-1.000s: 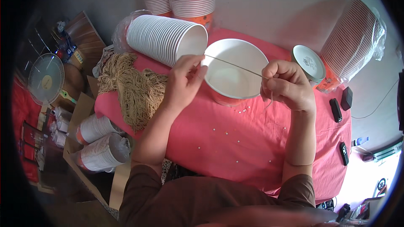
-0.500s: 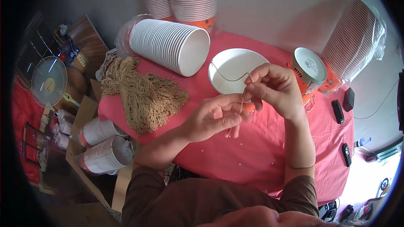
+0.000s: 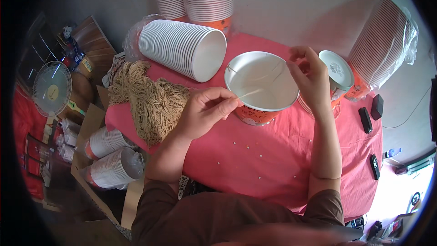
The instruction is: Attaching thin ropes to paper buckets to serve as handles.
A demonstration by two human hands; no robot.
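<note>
A paper bucket (image 3: 259, 117), white inside with an orange printed wall, stands upright with its mouth facing me. At its near left rim my left hand (image 3: 207, 111) is closed, thumb and forefinger pinching a thin tan cord (image 3: 250, 94). Thin strands cross the bucket's mouth, one passing at the far left rim; their exact path is blurred. My right hand (image 3: 313, 79) is at the right rim, fingers curled in a pinch, where a faint strand runs toward the thumb. To the left lies a heap of tan cords (image 3: 152, 105).
A nested stack of white buckets (image 3: 175, 48) lies behind the cords. Wrapped stacks (image 3: 207, 0) stand at the back, another (image 3: 380, 45) at the right beside an upturned bucket (image 3: 337, 70). Dark small items (image 3: 365, 120) and white bits lie on the red cloth (image 3: 273, 182).
My hands have moved apart from in front of the bucket, the left toward its left rim, the right up to its right rim. The cord now stretches over the mouth.
</note>
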